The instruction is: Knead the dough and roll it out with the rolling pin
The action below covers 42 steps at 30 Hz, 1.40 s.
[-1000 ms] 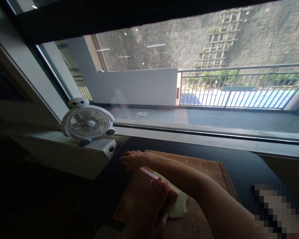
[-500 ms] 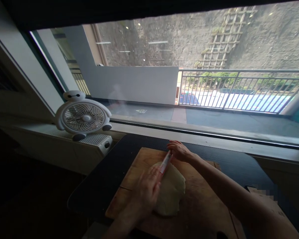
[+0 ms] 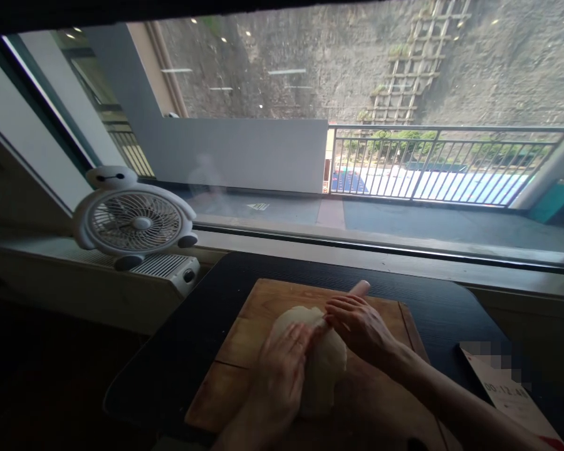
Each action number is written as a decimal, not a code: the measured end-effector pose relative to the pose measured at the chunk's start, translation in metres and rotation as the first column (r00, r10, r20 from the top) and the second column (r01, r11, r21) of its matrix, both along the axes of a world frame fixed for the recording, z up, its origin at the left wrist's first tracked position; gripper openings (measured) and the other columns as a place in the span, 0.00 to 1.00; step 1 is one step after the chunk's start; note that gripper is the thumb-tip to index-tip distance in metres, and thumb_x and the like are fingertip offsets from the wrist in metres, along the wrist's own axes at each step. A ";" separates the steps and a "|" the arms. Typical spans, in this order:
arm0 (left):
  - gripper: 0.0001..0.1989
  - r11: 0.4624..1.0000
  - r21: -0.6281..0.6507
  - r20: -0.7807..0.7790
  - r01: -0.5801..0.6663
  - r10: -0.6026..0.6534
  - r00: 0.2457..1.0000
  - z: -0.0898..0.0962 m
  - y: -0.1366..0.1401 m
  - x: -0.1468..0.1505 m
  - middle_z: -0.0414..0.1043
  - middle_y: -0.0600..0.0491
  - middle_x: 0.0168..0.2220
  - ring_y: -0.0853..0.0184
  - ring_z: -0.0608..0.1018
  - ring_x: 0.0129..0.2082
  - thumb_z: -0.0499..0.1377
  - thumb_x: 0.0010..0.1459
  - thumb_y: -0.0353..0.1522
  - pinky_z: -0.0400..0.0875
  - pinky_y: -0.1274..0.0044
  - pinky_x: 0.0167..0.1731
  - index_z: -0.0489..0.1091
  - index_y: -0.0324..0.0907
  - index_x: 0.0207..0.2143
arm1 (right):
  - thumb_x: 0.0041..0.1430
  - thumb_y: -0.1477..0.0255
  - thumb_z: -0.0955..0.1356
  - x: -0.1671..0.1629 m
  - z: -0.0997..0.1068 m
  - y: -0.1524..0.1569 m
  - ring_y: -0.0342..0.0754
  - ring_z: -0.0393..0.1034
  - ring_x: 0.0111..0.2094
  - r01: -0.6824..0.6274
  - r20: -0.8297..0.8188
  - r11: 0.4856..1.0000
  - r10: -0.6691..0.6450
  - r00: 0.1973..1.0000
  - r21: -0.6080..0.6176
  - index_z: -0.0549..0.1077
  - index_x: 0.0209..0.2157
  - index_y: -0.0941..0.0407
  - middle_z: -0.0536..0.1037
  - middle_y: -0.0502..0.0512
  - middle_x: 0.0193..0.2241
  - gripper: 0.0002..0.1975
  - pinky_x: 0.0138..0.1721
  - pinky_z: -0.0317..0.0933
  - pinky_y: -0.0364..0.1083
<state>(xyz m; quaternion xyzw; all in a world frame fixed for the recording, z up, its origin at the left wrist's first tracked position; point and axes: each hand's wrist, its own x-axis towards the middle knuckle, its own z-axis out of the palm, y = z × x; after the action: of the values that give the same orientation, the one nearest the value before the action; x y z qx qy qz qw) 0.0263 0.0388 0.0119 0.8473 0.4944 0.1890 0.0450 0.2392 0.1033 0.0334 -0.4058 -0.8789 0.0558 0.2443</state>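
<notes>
A pale, flattened sheet of dough (image 3: 326, 369) lies on a wooden board (image 3: 235, 338). A slim rolling pin (image 3: 361, 288) runs slantwise across the dough, its rounded pinkish end sticking out past my right hand (image 3: 360, 326). My right hand is bent over the far part of the pin, fingers together. Slightly blurred, my left hand (image 3: 282, 363) bears on the near part of the pin over the dough's left side. Most of the pin's middle and near end is hidden beneath my hands.
The board rests on a black table (image 3: 178, 351) by a large window. At the table's right lies a flat device (image 3: 507, 388) showing a timer, partly pixelated. A white fan (image 3: 141, 219) stands on a ribbed unit (image 3: 169, 275) to the left.
My right hand has come nearer, along the pin, baring the pin's far end beyond it. The pin has shifted rightward over the dough. The whole view has turned slightly.
</notes>
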 end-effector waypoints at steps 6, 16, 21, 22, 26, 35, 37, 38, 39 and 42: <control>0.22 0.971 -0.048 -0.032 -0.234 0.232 0.972 0.007 0.049 -0.017 0.61 0.44 0.59 0.55 0.60 0.61 0.42 0.65 0.36 0.52 0.52 0.57 0.63 0.38 0.56 | 0.64 0.67 0.58 -0.048 -0.001 0.045 0.54 0.52 0.60 0.233 0.112 0.972 -0.234 0.966 0.017 0.72 0.48 0.55 0.60 0.59 0.60 0.17 0.57 0.48 0.56; 0.23 0.996 0.084 -0.069 -0.030 0.036 0.997 0.008 -0.006 0.022 0.58 0.48 0.61 0.58 0.59 0.62 0.45 0.63 0.36 0.45 0.56 0.62 0.59 0.42 0.59 | 0.67 0.68 0.54 0.038 -0.005 -0.040 0.50 0.53 0.60 0.091 0.157 0.992 -0.076 0.985 -0.092 0.63 0.57 0.55 0.64 0.58 0.58 0.20 0.59 0.48 0.55; 0.23 0.968 -0.011 -0.143 -0.249 0.245 0.959 0.017 0.058 0.011 0.61 0.42 0.59 0.53 0.60 0.61 0.43 0.63 0.37 0.49 0.51 0.58 0.63 0.38 0.56 | 0.66 0.65 0.55 -0.010 0.006 0.030 0.58 0.51 0.61 0.267 0.238 0.955 -0.230 0.944 -0.133 0.69 0.51 0.56 0.62 0.61 0.59 0.20 0.55 0.53 0.60; 0.23 0.967 -0.015 -0.149 -0.255 0.250 0.957 0.017 0.060 0.011 0.61 0.41 0.58 0.53 0.60 0.61 0.43 0.63 0.37 0.50 0.50 0.57 0.63 0.37 0.56 | 0.65 0.64 0.56 -0.017 0.007 0.037 0.59 0.50 0.61 0.281 0.241 0.950 -0.243 0.939 -0.136 0.68 0.52 0.56 0.60 0.62 0.60 0.20 0.55 0.54 0.60; 0.25 0.991 0.010 -0.165 -0.133 0.133 0.977 0.009 0.015 0.023 0.58 0.44 0.60 0.56 0.59 0.62 0.43 0.63 0.38 0.50 0.55 0.59 0.60 0.37 0.58 | 0.66 0.64 0.55 0.000 -0.002 -0.002 0.56 0.47 0.63 0.209 0.216 0.974 -0.187 0.958 -0.083 0.63 0.57 0.59 0.59 0.63 0.60 0.23 0.59 0.48 0.59; 0.25 0.989 0.013 -0.185 -0.149 0.149 0.971 0.016 0.030 0.042 0.54 0.45 0.62 0.57 0.55 0.63 0.42 0.64 0.39 0.41 0.55 0.61 0.58 0.37 0.59 | 0.66 0.61 0.54 0.027 -0.007 -0.031 0.57 0.47 0.63 0.311 0.188 0.945 -0.289 0.939 -0.103 0.65 0.54 0.61 0.58 0.66 0.60 0.24 0.59 0.46 0.59; 0.26 0.970 -0.036 -0.205 -0.240 0.228 0.952 0.020 0.058 0.040 0.56 0.41 0.61 0.54 0.56 0.63 0.40 0.64 0.39 0.45 0.51 0.59 0.60 0.35 0.58 | 0.66 0.61 0.54 0.008 0.000 0.001 0.59 0.46 0.63 0.360 0.204 0.920 -0.327 0.923 -0.153 0.69 0.50 0.59 0.58 0.65 0.60 0.23 0.57 0.48 0.60; 0.26 0.965 -0.047 -0.210 -0.259 0.244 0.947 0.020 0.065 0.039 0.57 0.40 0.61 0.52 0.57 0.62 0.40 0.64 0.40 0.47 0.50 0.57 0.61 0.35 0.57 | 0.66 0.61 0.54 0.001 0.002 0.011 0.59 0.46 0.63 0.375 0.206 0.913 -0.340 0.918 -0.160 0.69 0.49 0.58 0.58 0.64 0.60 0.23 0.57 0.49 0.60; 0.26 0.964 -0.054 -0.212 -0.262 0.245 0.946 0.020 0.065 0.038 0.58 0.40 0.60 0.52 0.57 0.62 0.40 0.64 0.40 0.48 0.49 0.57 0.61 0.35 0.57 | 0.66 0.61 0.54 -0.003 0.002 0.013 0.58 0.46 0.63 0.377 0.203 0.913 -0.344 0.917 -0.153 0.69 0.50 0.58 0.58 0.64 0.61 0.23 0.57 0.48 0.60; 0.26 0.983 -0.010 -0.212 -0.183 0.176 0.961 0.010 0.028 0.039 0.56 0.43 0.61 0.55 0.57 0.62 0.42 0.63 0.39 0.48 0.54 0.59 0.60 0.35 0.58 | 0.66 0.62 0.54 0.008 -0.006 -0.023 0.56 0.44 0.63 0.325 0.183 0.943 -0.307 0.934 -0.074 0.62 0.57 0.61 0.57 0.64 0.61 0.25 0.60 0.45 0.58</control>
<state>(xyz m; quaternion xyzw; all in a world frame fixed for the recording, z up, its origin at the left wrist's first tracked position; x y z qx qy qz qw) 0.0657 0.0664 0.0220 0.8134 0.5738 0.0945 -0.0122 0.2475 0.0803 0.0272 -0.5574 -0.8156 0.0266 0.1532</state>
